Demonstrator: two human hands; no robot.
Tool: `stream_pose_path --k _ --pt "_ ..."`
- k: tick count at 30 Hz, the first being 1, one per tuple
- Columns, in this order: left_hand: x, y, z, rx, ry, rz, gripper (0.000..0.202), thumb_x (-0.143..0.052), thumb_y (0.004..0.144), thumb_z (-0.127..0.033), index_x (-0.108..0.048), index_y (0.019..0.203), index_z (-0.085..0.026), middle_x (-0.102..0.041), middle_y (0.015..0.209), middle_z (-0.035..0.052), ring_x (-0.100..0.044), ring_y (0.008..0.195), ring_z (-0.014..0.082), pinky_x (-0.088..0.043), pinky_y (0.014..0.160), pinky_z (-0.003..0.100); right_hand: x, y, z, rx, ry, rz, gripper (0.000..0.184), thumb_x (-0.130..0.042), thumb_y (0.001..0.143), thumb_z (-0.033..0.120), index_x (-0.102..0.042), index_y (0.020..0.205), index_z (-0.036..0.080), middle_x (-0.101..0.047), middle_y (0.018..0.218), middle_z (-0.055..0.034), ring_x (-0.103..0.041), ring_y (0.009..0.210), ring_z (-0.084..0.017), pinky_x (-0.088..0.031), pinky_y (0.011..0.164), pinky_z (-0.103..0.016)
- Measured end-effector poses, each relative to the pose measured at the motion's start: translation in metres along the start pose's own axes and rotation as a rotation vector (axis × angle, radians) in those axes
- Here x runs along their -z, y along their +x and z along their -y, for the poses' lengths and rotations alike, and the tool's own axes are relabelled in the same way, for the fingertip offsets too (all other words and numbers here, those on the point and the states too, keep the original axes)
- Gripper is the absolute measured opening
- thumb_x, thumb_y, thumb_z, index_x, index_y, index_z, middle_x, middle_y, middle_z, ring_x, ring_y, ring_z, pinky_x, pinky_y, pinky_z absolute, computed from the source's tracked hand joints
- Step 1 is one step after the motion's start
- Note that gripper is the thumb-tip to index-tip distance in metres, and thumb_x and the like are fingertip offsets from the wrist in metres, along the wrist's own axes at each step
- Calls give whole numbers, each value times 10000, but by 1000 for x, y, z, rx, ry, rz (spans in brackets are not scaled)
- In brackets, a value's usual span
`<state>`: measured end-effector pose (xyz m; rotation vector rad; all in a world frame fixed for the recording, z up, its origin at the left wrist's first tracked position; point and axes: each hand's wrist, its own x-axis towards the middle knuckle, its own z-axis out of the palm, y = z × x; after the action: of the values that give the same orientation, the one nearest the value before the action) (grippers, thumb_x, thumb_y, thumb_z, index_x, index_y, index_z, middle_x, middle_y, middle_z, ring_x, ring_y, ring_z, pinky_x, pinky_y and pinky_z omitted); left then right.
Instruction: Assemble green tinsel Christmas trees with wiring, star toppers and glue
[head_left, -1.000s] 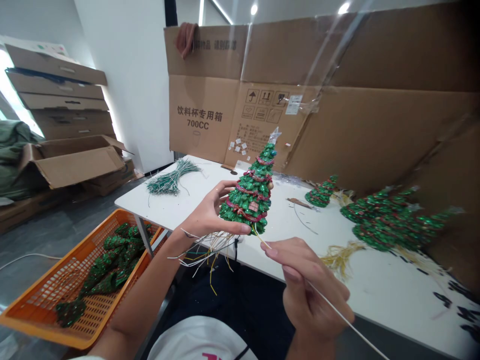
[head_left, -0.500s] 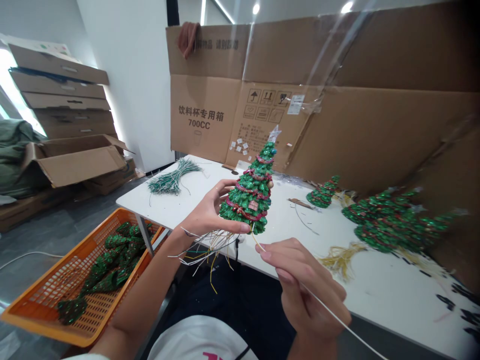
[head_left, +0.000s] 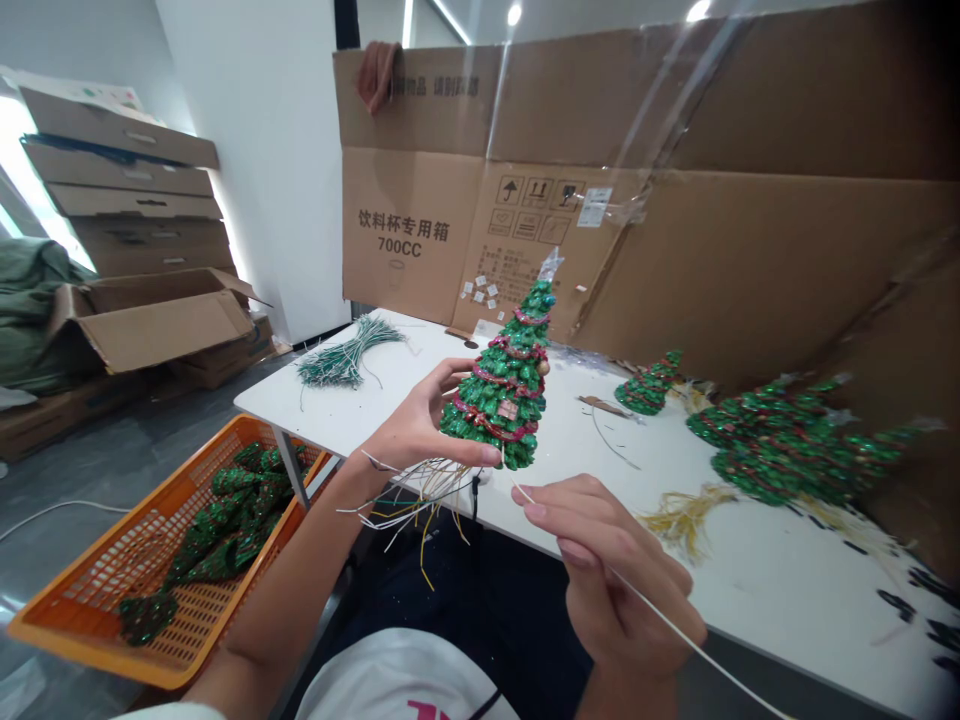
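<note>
Two bare hands work above the white tabletop (head_left: 780, 590): the left hand (head_left: 420, 425) grips a glittery green Christmas tree figure (head_left: 504, 410), thin mixed wires (head_left: 420, 495) already trailing beneath; the right hand (head_left: 592, 545) pinches a long white wire (head_left: 660, 610), its tip just beside the base, not yet in.

The head-worn camera looks forward and down from just above the person's white T-shirt (head_left: 401, 680), close over the left hand (head_left: 424, 420) and right hand (head_left: 607, 560). It faces a long white table (head_left: 772, 570), with a flattened brown cardboard box (head_left: 750, 270) standing upright farther off behind it.
</note>
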<state>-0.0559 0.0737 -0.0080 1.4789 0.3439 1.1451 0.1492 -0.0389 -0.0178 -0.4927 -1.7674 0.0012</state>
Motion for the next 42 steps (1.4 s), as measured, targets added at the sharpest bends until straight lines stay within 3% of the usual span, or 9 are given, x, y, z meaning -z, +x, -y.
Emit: stream_pose_path --k 5,10,15,20,24,37,42 --pt "1 0 0 2 3 -2 923 -1053 613 -202 -598 1412 -287 -618 1512 118 -586 1429 373 -473 1200 575 -1 -1 2 -97 -8 -83 340 -607 978 19 -788 1193 209 -826 1009 -87 -798 926 -280 -654 740 -438" --pt "0 -1 0 7 20 -14 940 -1053 602 -208 -599 1420 -300 -616 1523 112 -588 1425 374 -456 1215 575 -3 1 7 -228 -37 -147 260 -596 1029 68 -798 1113 209 -818 1006 -59 -765 847 -199 -623 747 -343" --pt "-2 -1 1 24 54 -23 951 -1062 597 -229 -601 1426 -292 -603 1537 120 -582 1427 372 -454 1217 563 -12 4 16 -489 -71 -273 195 -642 1076 209 -830 1029 229 -810 895 -16 -730 653 -131 -610 651 -264" --pt "-4 -1 3 50 79 -26 934 -1068 603 -256 -607 1414 -300 -638 1494 111 -608 1398 362 -477 1195 551 -22 7 21 -679 -63 -471 176 -748 1031 332 -857 1010 195 -831 821 -37 -731 533 -157 -628 547 -283" --pt "-7 -1 4 88 94 -24 937 -1074 593 -282 -611 1406 -309 -657 1456 108 -625 1374 364 -498 1173 560 -24 8 19 -653 -172 -520 175 -788 1000 346 -870 985 193 -827 791 -32 -729 525 -160 -631 554 -289" --pt "-14 -1 7 164 82 -80 890 -1077 598 -333 -629 1363 -249 -679 1413 143 -682 1278 367 -503 1141 568 -18 7 17 -569 -364 -445 148 -752 1027 320 -862 986 231 -766 789 -2 -699 644 -150 -567 646 -288" --pt "-16 2 8 206 46 -131 861 -1069 604 -378 -643 1335 -223 -737 1276 127 -707 1222 345 -507 1121 555 -14 13 13 -587 -391 -396 150 -775 1013 360 -859 980 240 -761 776 5 -691 652 -150 -566 669 -288"
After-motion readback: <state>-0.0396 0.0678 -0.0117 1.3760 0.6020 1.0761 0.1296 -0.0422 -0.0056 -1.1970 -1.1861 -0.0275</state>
